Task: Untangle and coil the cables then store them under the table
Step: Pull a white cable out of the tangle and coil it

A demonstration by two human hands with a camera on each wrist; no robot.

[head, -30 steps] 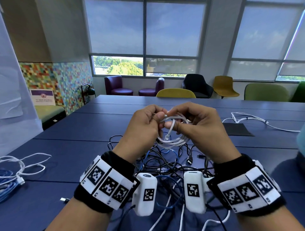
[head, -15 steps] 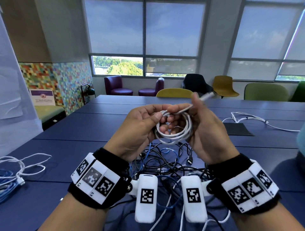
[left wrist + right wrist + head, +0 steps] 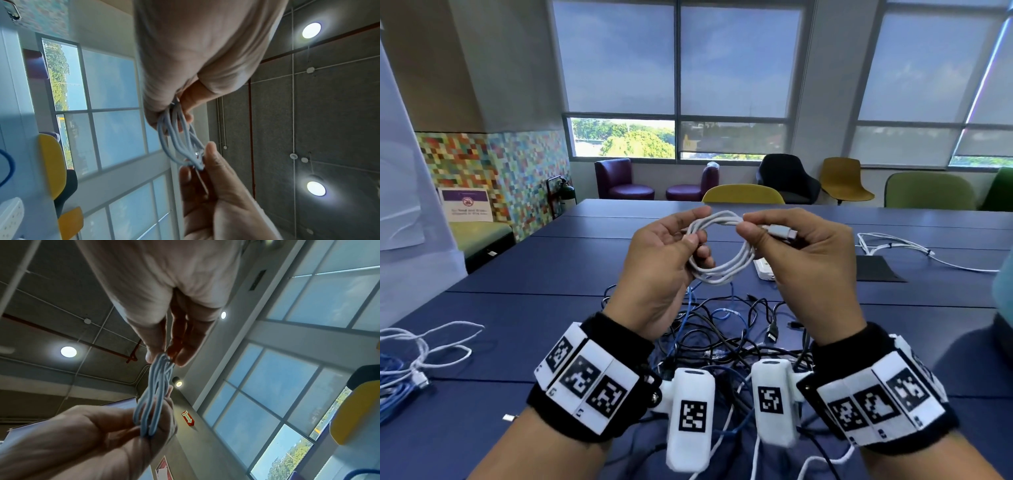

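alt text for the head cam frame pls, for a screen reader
Two hands hold a coiled white cable above a blue table: the left hand grips the coil's left side, the right hand pinches its top near the plug end. Below lies a tangle of black and blue cables.

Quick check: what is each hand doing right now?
Left hand: thumb and fingers pinch the left side of the white cable coil.
Right hand: pinches the coil's top, beside the free plug end.
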